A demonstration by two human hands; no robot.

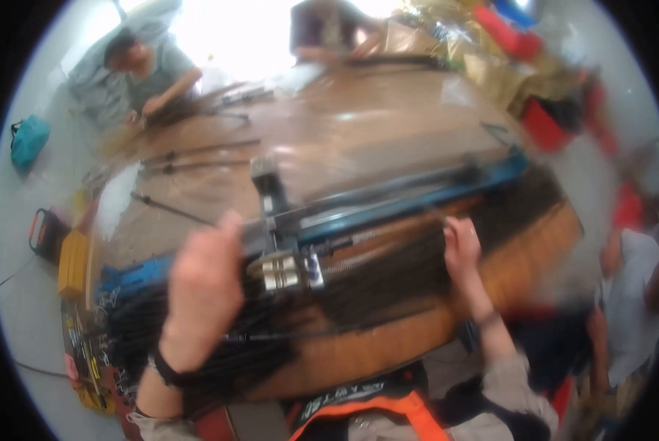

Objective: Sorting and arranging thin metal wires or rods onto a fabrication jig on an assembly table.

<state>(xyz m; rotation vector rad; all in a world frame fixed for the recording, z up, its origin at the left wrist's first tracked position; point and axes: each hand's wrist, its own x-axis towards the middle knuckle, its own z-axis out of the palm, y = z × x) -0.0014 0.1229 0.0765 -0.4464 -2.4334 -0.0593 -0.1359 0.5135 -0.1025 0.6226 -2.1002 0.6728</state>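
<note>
A left hand (206,294) blurs left of center and a right hand (463,248) right of center, both near a blue rail fixture (418,203) mid-frame; whether their fingers are together cannot be told. Across the brown desk (388,110), another person (157,77) appears upper left.

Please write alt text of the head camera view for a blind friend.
A person's left hand and right hand, blurred, are near a long blue device on a brown table; dark parts lie heaped nearby. Another person is across the table.
</note>
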